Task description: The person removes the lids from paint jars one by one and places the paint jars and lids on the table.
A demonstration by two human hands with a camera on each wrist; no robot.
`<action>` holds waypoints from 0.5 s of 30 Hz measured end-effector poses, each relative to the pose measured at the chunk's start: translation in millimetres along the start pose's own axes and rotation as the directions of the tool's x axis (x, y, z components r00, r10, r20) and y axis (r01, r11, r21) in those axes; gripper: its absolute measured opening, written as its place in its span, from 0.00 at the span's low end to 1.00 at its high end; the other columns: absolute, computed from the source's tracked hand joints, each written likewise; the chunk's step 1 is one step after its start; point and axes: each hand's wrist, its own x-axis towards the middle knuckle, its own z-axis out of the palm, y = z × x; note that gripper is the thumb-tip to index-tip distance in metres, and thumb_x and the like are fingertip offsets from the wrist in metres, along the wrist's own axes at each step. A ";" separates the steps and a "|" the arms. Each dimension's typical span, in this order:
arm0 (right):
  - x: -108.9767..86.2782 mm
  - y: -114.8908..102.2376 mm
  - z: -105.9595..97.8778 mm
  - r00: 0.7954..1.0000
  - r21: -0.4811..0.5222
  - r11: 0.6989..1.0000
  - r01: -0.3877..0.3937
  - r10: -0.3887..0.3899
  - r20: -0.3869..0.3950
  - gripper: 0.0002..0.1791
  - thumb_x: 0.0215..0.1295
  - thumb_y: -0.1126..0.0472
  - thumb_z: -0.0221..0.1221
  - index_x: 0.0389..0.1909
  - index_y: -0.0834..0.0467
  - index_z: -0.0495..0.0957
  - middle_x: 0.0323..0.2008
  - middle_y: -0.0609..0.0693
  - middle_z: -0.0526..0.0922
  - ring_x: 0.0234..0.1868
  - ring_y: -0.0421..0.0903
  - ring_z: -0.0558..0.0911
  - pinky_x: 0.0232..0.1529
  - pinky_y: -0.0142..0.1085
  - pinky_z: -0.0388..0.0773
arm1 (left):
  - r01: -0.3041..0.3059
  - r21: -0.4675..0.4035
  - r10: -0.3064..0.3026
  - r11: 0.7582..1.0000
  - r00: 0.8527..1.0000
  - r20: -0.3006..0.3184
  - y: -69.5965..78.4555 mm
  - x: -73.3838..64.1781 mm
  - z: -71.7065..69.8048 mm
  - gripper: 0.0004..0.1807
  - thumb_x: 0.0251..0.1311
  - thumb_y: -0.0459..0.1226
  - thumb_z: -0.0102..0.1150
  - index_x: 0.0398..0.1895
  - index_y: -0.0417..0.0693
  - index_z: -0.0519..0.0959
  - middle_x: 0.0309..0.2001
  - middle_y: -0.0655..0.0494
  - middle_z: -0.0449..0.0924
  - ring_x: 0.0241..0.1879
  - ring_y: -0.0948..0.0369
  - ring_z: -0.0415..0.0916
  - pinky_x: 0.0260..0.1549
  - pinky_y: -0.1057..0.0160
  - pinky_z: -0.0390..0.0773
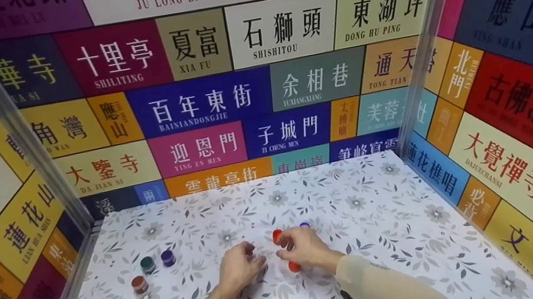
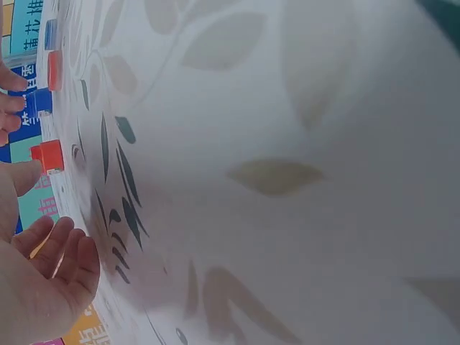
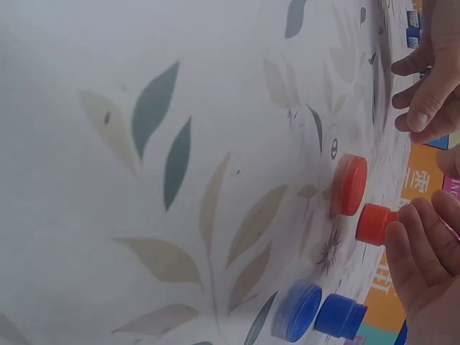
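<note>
My left hand (image 1: 242, 266) hovers at the middle of the patterned table, fingers loosely bent, with nothing held. Across a small gap is my right hand (image 1: 306, 249), its fingers beside a small red-orange pot (image 1: 277, 236). In the right wrist view the fingers overlap the edge of that pot (image 3: 374, 224); whether they touch it I cannot tell. A second red piece, round and shallow (image 3: 350, 185), lies nearer that camera. Two blue pieces, one shallow (image 3: 298, 313) and one taller (image 3: 341, 316), stand beside them. In the head view, the right hand mostly hides the blue ones (image 1: 304, 224).
On the table's left stand three small pots with coloured tops: green (image 1: 148, 264), purple (image 1: 168, 257) and brown-red (image 1: 139, 284). Printed panels (image 1: 205, 100) enclose the white leaf-patterned tabletop (image 1: 396, 257) at the back and both sides.
</note>
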 end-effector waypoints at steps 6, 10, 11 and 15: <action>5.8 -5.6 2.3 1.000 0.005 1.000 0.025 -0.025 -0.008 0.14 0.66 0.58 0.75 0.47 0.61 0.91 0.39 0.55 0.94 0.41 0.52 0.91 0.42 0.34 0.85 | 0.004 0.020 -0.004 1.000 1.000 0.003 -1.7 -5.8 -8.5 0.22 0.64 0.48 0.80 0.54 0.45 0.89 0.50 0.48 0.93 0.49 0.51 0.90 0.57 0.45 0.89; 8.0 -8.6 2.5 0.999 -0.005 0.999 0.042 -0.042 -0.014 0.14 0.66 0.58 0.75 0.47 0.62 0.91 0.39 0.55 0.94 0.41 0.53 0.92 0.44 0.36 0.86 | 0.022 0.020 -0.022 1.000 1.000 0.004 -4.4 -9.3 -13.6 0.22 0.65 0.49 0.79 0.56 0.46 0.89 0.52 0.48 0.92 0.49 0.52 0.89 0.56 0.46 0.88; 8.1 -9.0 2.7 0.999 -0.006 0.999 0.047 -0.047 -0.015 0.14 0.66 0.58 0.75 0.46 0.62 0.91 0.39 0.55 0.94 0.41 0.54 0.92 0.44 0.36 0.86 | 0.020 0.021 -0.020 1.000 1.000 -0.002 -5.1 -10.3 -14.8 0.22 0.65 0.49 0.79 0.55 0.46 0.89 0.52 0.48 0.92 0.49 0.52 0.89 0.56 0.46 0.88; 8.2 -9.6 4.4 0.997 -0.008 0.997 0.078 -0.078 -0.023 0.13 0.66 0.59 0.74 0.46 0.64 0.90 0.39 0.57 0.95 0.41 0.56 0.93 0.45 0.37 0.87 | -0.018 0.041 0.020 0.999 0.999 -0.035 -10.0 -14.3 -21.6 0.22 0.65 0.47 0.79 0.55 0.44 0.89 0.52 0.47 0.93 0.50 0.50 0.89 0.57 0.44 0.88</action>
